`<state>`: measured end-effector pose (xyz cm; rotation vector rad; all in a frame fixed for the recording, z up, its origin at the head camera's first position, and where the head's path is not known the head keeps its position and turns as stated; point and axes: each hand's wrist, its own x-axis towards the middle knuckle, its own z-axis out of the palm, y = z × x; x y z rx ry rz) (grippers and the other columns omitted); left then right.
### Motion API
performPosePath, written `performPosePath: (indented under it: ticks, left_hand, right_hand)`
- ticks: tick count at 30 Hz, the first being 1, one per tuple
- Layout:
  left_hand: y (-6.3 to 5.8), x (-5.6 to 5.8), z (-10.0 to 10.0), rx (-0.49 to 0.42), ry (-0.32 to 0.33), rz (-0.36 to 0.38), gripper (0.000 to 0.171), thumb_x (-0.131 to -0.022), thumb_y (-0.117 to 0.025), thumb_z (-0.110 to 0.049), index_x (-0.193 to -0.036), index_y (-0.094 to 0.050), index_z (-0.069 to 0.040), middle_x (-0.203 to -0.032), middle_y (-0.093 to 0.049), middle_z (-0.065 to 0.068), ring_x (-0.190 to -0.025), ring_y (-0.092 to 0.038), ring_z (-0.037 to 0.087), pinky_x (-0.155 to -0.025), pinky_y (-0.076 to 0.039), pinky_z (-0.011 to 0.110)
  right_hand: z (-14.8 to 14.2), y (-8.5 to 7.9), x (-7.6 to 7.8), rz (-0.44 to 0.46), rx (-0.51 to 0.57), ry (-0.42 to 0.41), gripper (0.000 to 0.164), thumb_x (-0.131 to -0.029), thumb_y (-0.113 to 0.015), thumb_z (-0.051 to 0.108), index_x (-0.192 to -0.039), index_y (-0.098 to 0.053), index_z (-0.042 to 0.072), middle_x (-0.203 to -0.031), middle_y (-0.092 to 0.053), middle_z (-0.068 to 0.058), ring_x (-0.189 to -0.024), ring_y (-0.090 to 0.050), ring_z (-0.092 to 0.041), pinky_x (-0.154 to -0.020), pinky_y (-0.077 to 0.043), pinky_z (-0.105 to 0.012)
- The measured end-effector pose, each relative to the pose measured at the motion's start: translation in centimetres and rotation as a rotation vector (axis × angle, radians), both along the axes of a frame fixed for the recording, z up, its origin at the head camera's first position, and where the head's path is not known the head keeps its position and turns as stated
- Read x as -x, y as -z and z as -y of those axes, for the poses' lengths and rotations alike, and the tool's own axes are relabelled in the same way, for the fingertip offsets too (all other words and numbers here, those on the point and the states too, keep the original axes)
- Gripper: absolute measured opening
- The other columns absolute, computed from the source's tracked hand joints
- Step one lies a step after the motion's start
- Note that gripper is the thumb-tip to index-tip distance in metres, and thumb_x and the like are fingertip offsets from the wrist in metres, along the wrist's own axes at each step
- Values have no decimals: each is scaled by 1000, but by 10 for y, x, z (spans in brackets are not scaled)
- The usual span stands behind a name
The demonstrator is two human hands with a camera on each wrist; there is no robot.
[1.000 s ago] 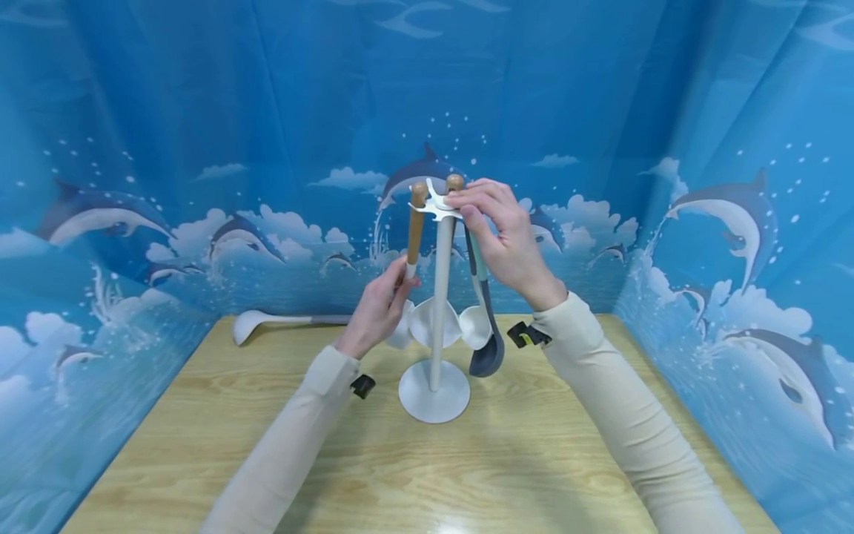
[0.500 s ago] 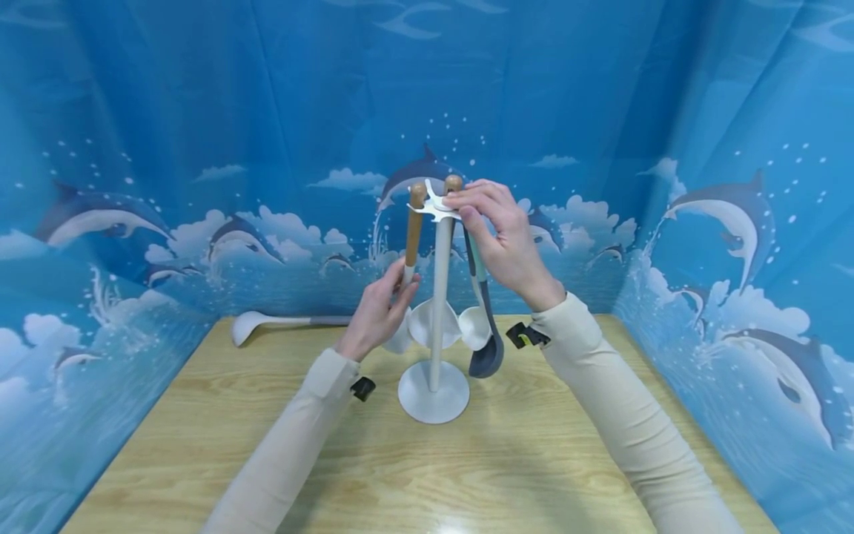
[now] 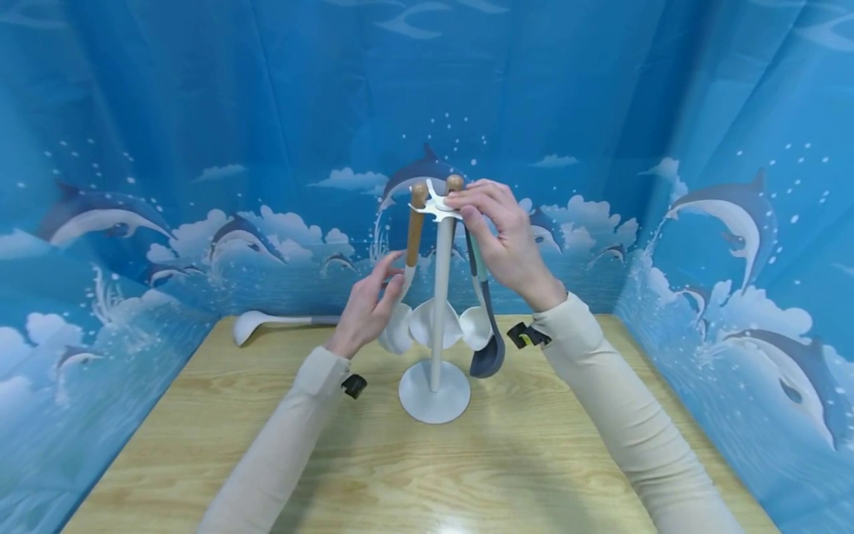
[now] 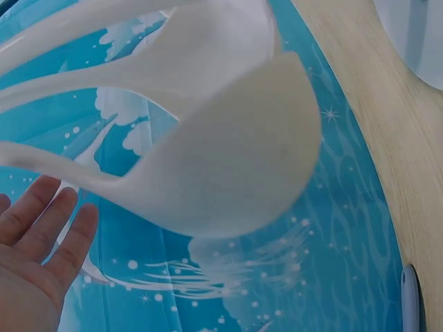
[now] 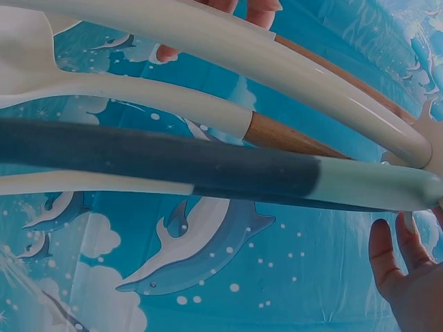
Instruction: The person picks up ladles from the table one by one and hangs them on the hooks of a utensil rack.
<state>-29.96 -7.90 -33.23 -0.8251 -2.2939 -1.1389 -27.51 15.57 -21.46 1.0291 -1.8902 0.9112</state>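
A white utensil rack [image 3: 442,297] stands on a round base. From its left hook hangs a white ladle [image 4: 235,159] with a wooden handle [image 3: 414,237]. My left hand [image 3: 367,308] is beside that ladle's neck, fingers extended and spread, holding nothing. High up, my right hand [image 3: 503,241] holds the rack's hooked top [image 3: 437,208] between thumb and fingers. Below it hang a dark grey ladle [image 3: 488,357] with a turquoise handle [image 5: 374,181] and a white-bowled utensil [image 3: 475,328]. Behind the post hangs another broad white utensil [image 3: 422,324].
A white ladle [image 3: 252,322] with a grey handle lies along the table's back edge, its handle end hidden behind the left hand. Around the wooden table [image 3: 534,452] hangs a blue dolphin-print curtain [image 3: 320,133].
My left hand has let go of the wooden-handled ladle's neck and drawn back slightly left, fingers opening. The ladle stays hanging. My right hand keeps its place at the rack's top.
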Motion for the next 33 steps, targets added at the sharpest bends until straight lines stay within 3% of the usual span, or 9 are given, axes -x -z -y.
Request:
performPosePath:
  ticks: [11, 16, 19, 22, 26, 33]
  left_hand:
    - [10, 4, 13, 2, -62, -20, 49, -108, -29, -41, -148, -40, -14, -123, -67, 15, -111, -65, 31, -89, -53, 51]
    - [16, 8, 21, 0, -85, -10, 48, -108, -29, -40, -148, -40, -16, -121, -68, 14, -106, -67, 30, -85, -55, 50]
    - [22, 13, 29, -3, -97, 6, 48, -108, -29, -39, -148, -41, -15, -122, -68, 16, -96, -68, 29, -80, -54, 49]
    - [29, 19, 37, -2, -125, 48, 49, -108, -29, -42, -146, -43, -14, -122, -67, 17, -92, -67, 30, -79, -52, 50]
    - [39, 26, 50, 37, -185, 135, 51, -107, -31, -44, -144, -46, -13, -127, -64, 17, -102, -65, 33, -86, -52, 52]
    - [55, 43, 73, 291, -235, 310, 37, -104, -49, -20, -138, -51, -3, -127, -61, 20, -107, -62, 34, -87, -53, 50]
  right_hand:
    - [-3, -4, 1, -5, -26, -12, 57, -99, -41, 52, -114, -72, 7, -114, -67, -11, -121, -51, -28, -102, -40, -45]
    - [-4, -6, 3, -14, -32, -13, 55, -97, -44, 51, -111, -74, 6, -114, -68, -12, -120, -52, -27, -103, -40, -45]
    - [-4, -7, 4, -24, -34, -18, 55, -96, -45, 51, -110, -74, 6, -114, -68, -12, -118, -52, -27, -102, -41, -44]
    - [-4, -8, 4, -40, -34, -12, 55, -96, -46, 51, -109, -74, 6, -113, -68, -12, -117, -53, -28, -101, -41, -44]
    - [-3, -8, 2, -45, -25, -1, 55, -95, -47, 52, -108, -75, 6, -112, -69, -12, -115, -53, -28, -100, -41, -44]
    - [1, -8, -2, -31, -25, 30, 56, -94, -48, 54, -108, -75, 6, -112, -70, -11, -115, -53, -26, -99, -40, -44]
